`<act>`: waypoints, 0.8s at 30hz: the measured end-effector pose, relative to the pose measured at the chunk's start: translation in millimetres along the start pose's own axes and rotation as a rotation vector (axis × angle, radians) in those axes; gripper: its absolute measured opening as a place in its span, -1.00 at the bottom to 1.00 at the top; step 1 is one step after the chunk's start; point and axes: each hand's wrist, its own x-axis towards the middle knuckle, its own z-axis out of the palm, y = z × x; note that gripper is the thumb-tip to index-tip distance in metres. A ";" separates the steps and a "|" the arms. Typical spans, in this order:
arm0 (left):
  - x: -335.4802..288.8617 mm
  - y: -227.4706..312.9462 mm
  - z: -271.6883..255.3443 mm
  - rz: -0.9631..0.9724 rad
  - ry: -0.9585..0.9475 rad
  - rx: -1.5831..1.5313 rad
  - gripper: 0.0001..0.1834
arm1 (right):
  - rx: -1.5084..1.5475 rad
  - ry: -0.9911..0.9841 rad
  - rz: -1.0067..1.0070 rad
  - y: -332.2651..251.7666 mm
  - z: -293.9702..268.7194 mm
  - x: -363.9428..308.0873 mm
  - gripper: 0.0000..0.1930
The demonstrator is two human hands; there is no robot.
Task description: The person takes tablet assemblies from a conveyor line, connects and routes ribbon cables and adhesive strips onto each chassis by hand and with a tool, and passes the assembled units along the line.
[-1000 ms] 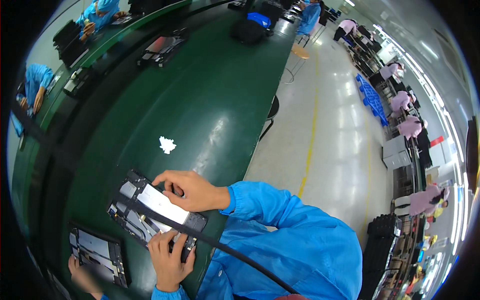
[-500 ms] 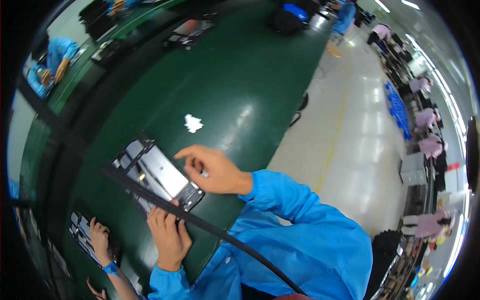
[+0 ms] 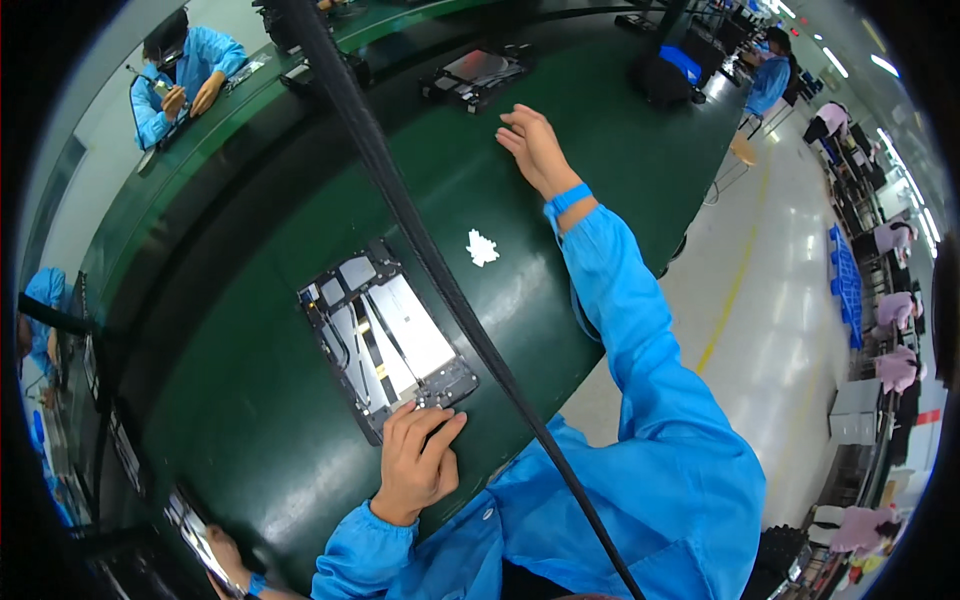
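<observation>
An opened tablet (image 3: 412, 327) with its silver battery and dark inner parts bared lies on the green table in front of me. My left hand (image 3: 418, 462) is closed at its near edge, fingertips curled onto the rim. Beyond and to the right, my right hand (image 3: 538, 150) is raised over the table with its fingers stretched out and nothing seen in them. The nearest thing to it is another opened device (image 3: 476, 76), which it does not touch. A small heap of white pieces (image 3: 481, 247) lies between the tablet and my right forearm.
A black strap (image 3: 420, 235) crosses the view in front of the table. At lower left, a co-worker's hand (image 3: 228, 556) touches another device (image 3: 192, 530). Across the table a person in blue (image 3: 215, 55) works. A black-and-blue bundle (image 3: 672, 75) sits at the far end.
My right hand has moved from beside the tablet to the far part of the table, its fingers straightening. My left hand stays at the tablet's near edge. The whole view has shifted.
</observation>
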 end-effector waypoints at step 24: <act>17.4 -5.3 -2.5 -0.009 -0.025 0.082 -0.64 | 0.824 -0.205 0.228 62.4 43.0 181.1 0.13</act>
